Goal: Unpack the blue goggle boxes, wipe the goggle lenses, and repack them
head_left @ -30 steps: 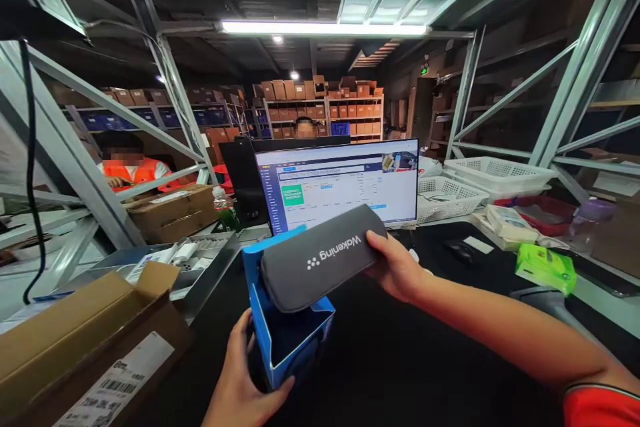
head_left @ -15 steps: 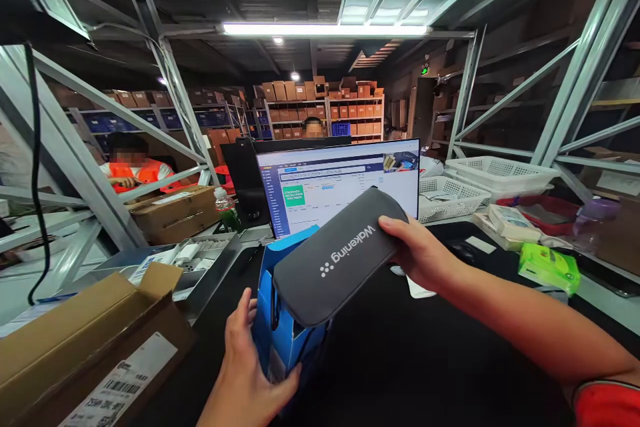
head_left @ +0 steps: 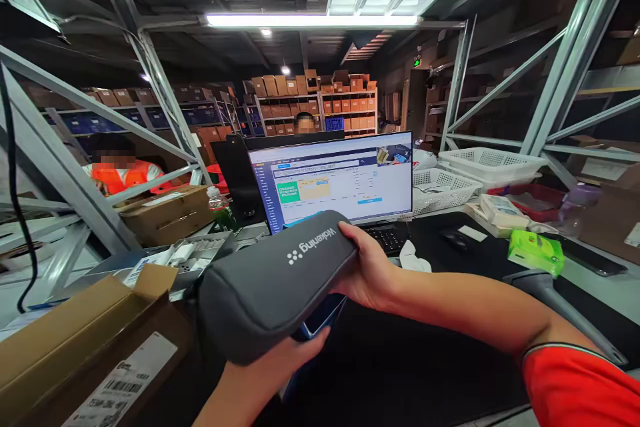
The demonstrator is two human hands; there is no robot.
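A dark grey case (head_left: 273,280) with "Wakening" and a cluster of white dots printed on it is held up over the desk, its rounded end toward me. My right hand (head_left: 367,267) is closed around its far right end, thumb on top. Under the case, a blue box (head_left: 325,315) shows only in part. My left hand (head_left: 275,363) grips that box from below, its thumb along the near side; the case hides its other fingers. An open cardboard box (head_left: 85,347) with a shipping label stands to the left of my left hand.
Behind the case stands a lit monitor (head_left: 340,180) with a keyboard (head_left: 387,240). To the right are a mouse (head_left: 454,238), a green tissue pack (head_left: 536,252), a grey scanner (head_left: 545,293) and white baskets (head_left: 443,190). Metal posts frame the desk; a person in an orange vest (head_left: 125,173) sits far left.
The case has come out of the blue box and swung left and nearer, now covering most of the box. My right hand moved left with it. The view shifted slightly right.
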